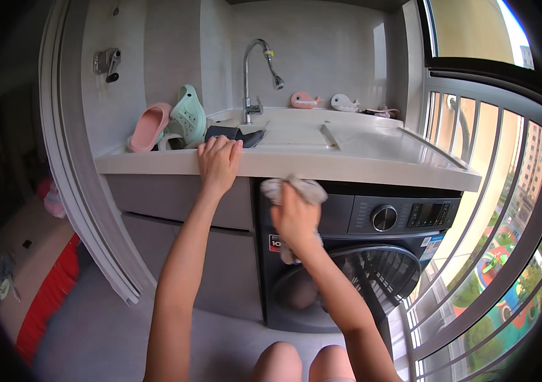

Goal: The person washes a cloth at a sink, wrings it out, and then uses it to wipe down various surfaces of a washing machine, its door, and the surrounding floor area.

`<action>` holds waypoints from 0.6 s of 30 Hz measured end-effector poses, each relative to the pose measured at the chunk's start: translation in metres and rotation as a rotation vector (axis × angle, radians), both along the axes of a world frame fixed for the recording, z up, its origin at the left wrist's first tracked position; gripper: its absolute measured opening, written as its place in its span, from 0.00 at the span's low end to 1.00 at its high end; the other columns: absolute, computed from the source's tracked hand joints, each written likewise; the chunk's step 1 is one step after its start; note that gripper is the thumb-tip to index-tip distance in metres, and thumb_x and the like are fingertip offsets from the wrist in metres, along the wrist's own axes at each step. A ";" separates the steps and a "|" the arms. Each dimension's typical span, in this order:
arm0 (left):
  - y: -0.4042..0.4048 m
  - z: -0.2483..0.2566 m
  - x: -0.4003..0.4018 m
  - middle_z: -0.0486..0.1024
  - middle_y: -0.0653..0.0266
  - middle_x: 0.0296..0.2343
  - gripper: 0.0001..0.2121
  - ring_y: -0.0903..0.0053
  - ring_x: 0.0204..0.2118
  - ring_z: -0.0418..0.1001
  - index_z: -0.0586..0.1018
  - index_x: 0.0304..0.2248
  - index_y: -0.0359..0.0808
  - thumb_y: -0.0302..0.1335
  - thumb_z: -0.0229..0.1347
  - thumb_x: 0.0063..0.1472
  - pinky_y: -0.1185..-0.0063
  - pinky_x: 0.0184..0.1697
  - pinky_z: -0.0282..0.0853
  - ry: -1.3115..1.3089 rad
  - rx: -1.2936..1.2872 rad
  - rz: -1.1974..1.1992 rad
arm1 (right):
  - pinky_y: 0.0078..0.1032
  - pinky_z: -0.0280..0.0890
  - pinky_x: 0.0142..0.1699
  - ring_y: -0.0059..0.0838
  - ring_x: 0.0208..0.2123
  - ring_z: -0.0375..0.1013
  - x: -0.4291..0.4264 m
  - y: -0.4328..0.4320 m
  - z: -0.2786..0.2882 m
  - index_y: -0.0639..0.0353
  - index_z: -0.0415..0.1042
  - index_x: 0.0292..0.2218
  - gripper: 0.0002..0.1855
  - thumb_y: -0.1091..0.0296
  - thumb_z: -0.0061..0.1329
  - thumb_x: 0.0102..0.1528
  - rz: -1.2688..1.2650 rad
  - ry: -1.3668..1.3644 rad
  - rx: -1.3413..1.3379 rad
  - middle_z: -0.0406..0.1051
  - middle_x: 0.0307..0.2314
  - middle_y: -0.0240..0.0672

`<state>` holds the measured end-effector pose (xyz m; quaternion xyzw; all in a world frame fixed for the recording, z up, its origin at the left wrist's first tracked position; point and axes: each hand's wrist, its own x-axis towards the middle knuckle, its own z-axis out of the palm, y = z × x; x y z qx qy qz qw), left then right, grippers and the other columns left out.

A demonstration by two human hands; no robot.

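Observation:
My left hand (220, 162) is hooked over the front edge of the white countertop (347, 164), fingers close together on top. Just beyond its fingertips lies a dark slipper (251, 138). In my right hand (298, 219) is a crumpled light-coloured cloth (316, 190), blurred at its edges; part of it hangs below the hand. This hand is in front of the upper left of a dark front-loading washing machine (328, 210), just under the counter. Whether the cloth touches the panel is hard to tell. The machine's round door (380, 272) is partly behind my right forearm.
A pink clog (149, 128) and a mint-green clog (189, 114) lean against the wall. A tall faucet (247, 81) rises behind the sink area, near pink (304, 100) and white (345, 102) whale-shaped holders. Window railings (488, 138) run along the right; a sliding-door frame (68, 119) borders the left.

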<state>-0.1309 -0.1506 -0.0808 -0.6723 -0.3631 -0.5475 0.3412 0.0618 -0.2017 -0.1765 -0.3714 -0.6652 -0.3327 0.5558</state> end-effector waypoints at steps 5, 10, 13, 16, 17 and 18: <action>0.005 0.000 0.002 0.71 0.65 0.25 0.13 0.67 0.33 0.69 0.79 0.26 0.37 0.34 0.48 0.64 0.70 0.41 0.58 -0.006 0.018 0.004 | 0.37 0.65 0.39 0.39 0.36 0.73 -0.042 0.009 0.012 0.60 0.66 0.47 0.28 0.65 0.53 0.44 -0.024 -0.197 -0.195 0.72 0.37 0.41; 0.009 -0.005 -0.009 0.70 0.64 0.24 0.12 0.66 0.33 0.68 0.78 0.25 0.36 0.32 0.50 0.63 0.69 0.40 0.59 -0.017 0.046 0.000 | 0.38 0.63 0.51 0.39 0.48 0.70 0.044 -0.011 -0.007 0.56 0.65 0.54 0.31 0.65 0.50 0.47 -0.072 -0.147 -0.102 0.73 0.42 0.39; 0.005 -0.004 -0.012 0.70 0.64 0.24 0.11 0.66 0.32 0.68 0.78 0.25 0.36 0.32 0.50 0.63 0.69 0.40 0.59 -0.026 0.070 0.024 | 0.41 0.64 0.49 0.48 0.46 0.70 0.109 -0.031 -0.021 0.59 0.63 0.54 0.32 0.68 0.51 0.46 -0.264 0.002 -0.180 0.71 0.42 0.45; 0.005 -0.005 -0.001 0.69 0.63 0.25 0.12 0.66 0.32 0.67 0.76 0.25 0.35 0.32 0.49 0.63 0.69 0.41 0.59 -0.048 0.081 0.045 | 0.43 0.64 0.47 0.51 0.42 0.71 0.146 -0.032 -0.029 0.63 0.63 0.53 0.31 0.74 0.50 0.46 -0.207 0.111 0.046 0.72 0.40 0.48; 0.005 -0.005 0.000 0.69 0.63 0.25 0.12 0.65 0.32 0.67 0.75 0.24 0.35 0.32 0.49 0.63 0.69 0.41 0.59 -0.052 0.090 0.067 | 0.44 0.64 0.47 0.52 0.42 0.72 0.139 -0.027 -0.036 0.65 0.63 0.53 0.31 0.76 0.50 0.46 -0.186 0.163 0.030 0.72 0.39 0.50; 0.005 -0.005 0.004 0.69 0.63 0.25 0.12 0.65 0.32 0.67 0.75 0.24 0.35 0.32 0.49 0.63 0.69 0.41 0.59 -0.061 0.093 0.053 | 0.44 0.64 0.47 0.52 0.42 0.71 0.123 -0.027 -0.031 0.66 0.62 0.53 0.31 0.76 0.50 0.45 -0.260 0.200 0.034 0.72 0.39 0.51</action>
